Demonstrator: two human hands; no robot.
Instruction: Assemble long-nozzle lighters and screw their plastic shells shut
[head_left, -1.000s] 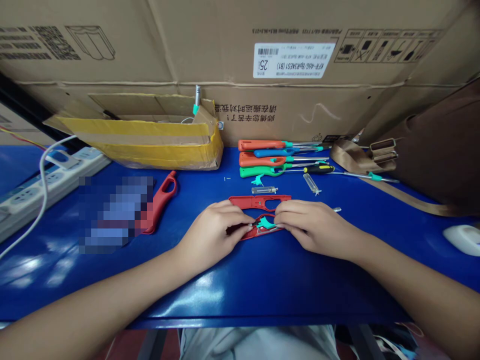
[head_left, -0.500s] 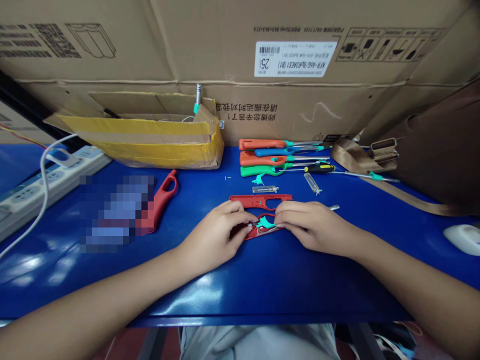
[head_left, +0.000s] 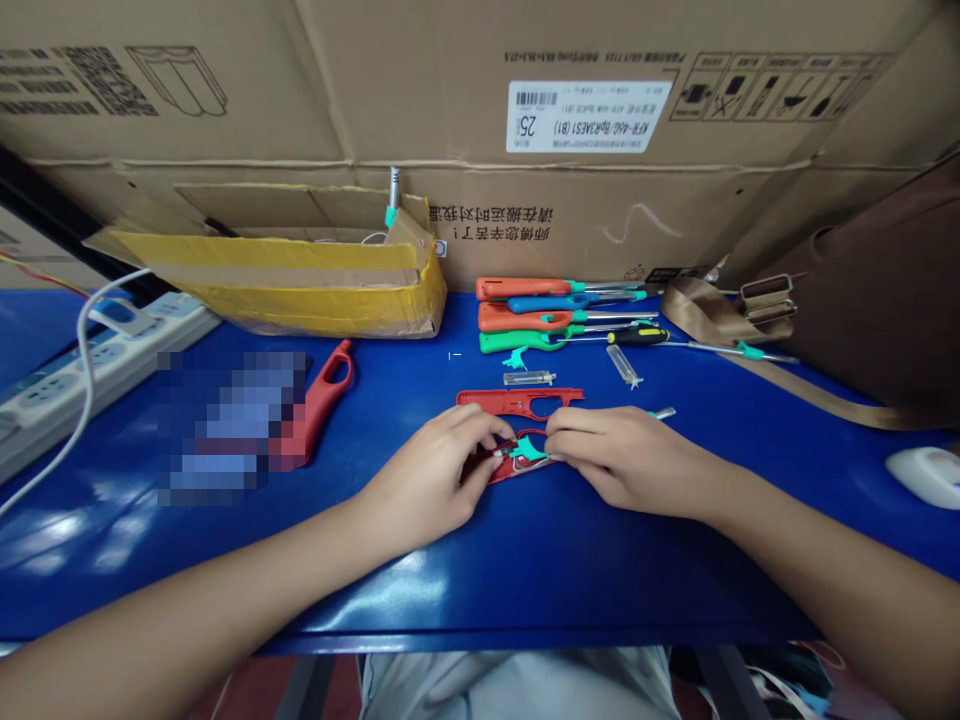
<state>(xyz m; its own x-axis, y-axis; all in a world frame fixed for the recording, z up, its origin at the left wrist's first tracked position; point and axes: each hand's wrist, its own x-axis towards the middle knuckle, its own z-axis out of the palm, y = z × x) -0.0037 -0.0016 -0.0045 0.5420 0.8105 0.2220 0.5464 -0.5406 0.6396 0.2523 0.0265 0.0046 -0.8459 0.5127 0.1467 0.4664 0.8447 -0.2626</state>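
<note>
Between my hands lies a red half casing of a stick lighter [head_left: 501, 474], with a teal trigger [head_left: 529, 449], thin wires and small parts inside. My left hand [head_left: 439, 470] closes round its left end, thumb and forefinger at a small whitish part beside the trigger. With bunched fingertips my right hand [head_left: 626, 455] grips the casing's right end, just past the trigger; those fingertips hide what they touch. Just behind lies the matching red casing half [head_left: 499, 402], its inner side up. A metal lighter tip [head_left: 664, 412] shows beyond my right hand.
Behind stand clear fuel tanks [head_left: 527, 378], a loose teal trigger [head_left: 515, 357], several stick lighters [head_left: 525, 290] and a yellow-black screwdriver [head_left: 637, 337]. At left are a taped carton [head_left: 300, 300], a power strip [head_left: 97, 365] and a red lighter casing [head_left: 322, 405]. A strap [head_left: 810, 385] lies right.
My left forefinger has lifted slightly off the small part beside the trigger. My right hand has shifted slightly left over the casing's end. The view has moved a little.
</note>
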